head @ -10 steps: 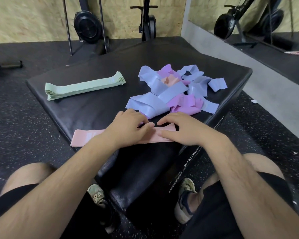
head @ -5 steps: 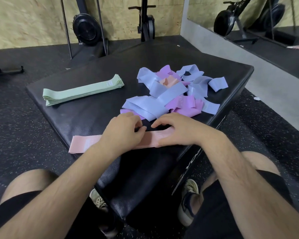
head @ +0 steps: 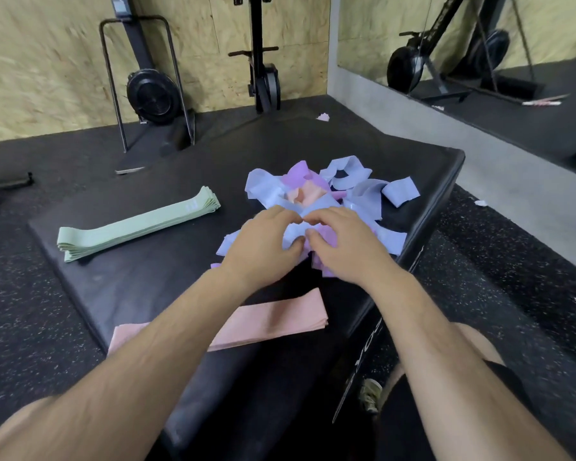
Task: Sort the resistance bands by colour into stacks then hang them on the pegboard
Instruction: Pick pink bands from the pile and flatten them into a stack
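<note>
Left hand [head: 263, 247], right hand [head: 345, 249] now pinch crumpled band [head: 291, 231].

We're looking down at both hands buried in the tangled pile [head: 366, 194] of blue, purple and peach bands, left hand [head: 263, 242] and right hand [head: 345, 249] nearly touching, each pinching the same light blue band [head: 291, 230]. On the black padded box [head: 130, 284] the green stack [head: 137, 227] lies well off to the left. The pink stack [head: 273, 321] sits near the front edge, partly under the left forearm.
</note>
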A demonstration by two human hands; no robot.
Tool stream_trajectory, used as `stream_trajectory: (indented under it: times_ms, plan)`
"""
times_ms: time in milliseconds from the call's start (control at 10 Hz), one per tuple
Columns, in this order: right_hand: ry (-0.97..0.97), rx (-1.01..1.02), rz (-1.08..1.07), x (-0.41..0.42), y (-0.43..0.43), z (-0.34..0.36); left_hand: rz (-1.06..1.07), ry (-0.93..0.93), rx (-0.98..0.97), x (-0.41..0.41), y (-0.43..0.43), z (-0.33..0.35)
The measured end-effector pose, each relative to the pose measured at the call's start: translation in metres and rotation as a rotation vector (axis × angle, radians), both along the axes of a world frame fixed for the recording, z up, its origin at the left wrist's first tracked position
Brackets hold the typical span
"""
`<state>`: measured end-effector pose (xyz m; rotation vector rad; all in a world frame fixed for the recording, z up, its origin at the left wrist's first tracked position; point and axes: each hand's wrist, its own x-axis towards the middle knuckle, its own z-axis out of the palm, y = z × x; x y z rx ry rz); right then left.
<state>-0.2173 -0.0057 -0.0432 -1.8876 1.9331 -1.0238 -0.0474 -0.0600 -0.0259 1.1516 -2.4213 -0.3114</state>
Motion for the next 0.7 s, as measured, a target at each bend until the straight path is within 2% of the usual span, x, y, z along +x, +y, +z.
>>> stream_trajectory:
  times_ms: [100,300,400,500,600,700]
  plan:
    - [0.031,-0.068,-0.065,-0.009,-0.026,-0.001,0.002,-0.063,-0.008,-0.021,-0.033,0.005]
    - [0.101,0.041,-0.185,-0.031,-0.069,-0.015,0.015,-0.147,0.003,-0.058,-0.107,-0.001]
    - [0.087,0.056,-0.218,-0.039,-0.079,-0.017,0.028,-0.364,0.015,-0.079,-0.13,0.007]
    - [0.109,0.066,-0.223,-0.041,-0.082,-0.016,-0.046,-0.503,0.144,-0.09,-0.139,0.012]
    - [0.115,0.073,-0.21,-0.041,-0.083,-0.016,-0.09,-0.484,0.184,-0.093,-0.143,0.016]
    - [0.089,0.037,-0.236,-0.04,-0.083,-0.014,-0.04,-0.353,0.203,-0.089,-0.144,0.018]
